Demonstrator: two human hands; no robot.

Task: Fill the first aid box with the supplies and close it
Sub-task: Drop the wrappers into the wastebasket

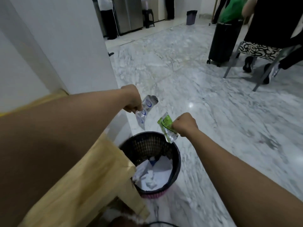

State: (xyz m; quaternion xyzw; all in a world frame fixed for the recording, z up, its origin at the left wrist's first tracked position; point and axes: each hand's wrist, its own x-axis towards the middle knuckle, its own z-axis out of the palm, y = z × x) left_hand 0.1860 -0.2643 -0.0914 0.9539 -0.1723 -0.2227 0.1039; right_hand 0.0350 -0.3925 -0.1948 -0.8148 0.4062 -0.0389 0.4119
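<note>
My left hand [132, 99] pinches a clear silvery plastic wrapper [146, 110] with blue print, which hangs down from the fingers. My right hand [184, 123] grips a green and silver wrapper [166, 126] that dangles over the rim of a black mesh waste basket [176, 154]. Both hands are held out above the basket, which stands on the floor and holds crumpled white paper [154, 174]. The first aid box is not in view.
A light wooden table corner [101, 169] sits left of the basket. A white wall [65, 46] rises behind it. Marble floor [213, 120] spreads to the right. At far right stand a black suitcase [223, 41], chair legs [231, 64] and a seated person's legs [257, 53].
</note>
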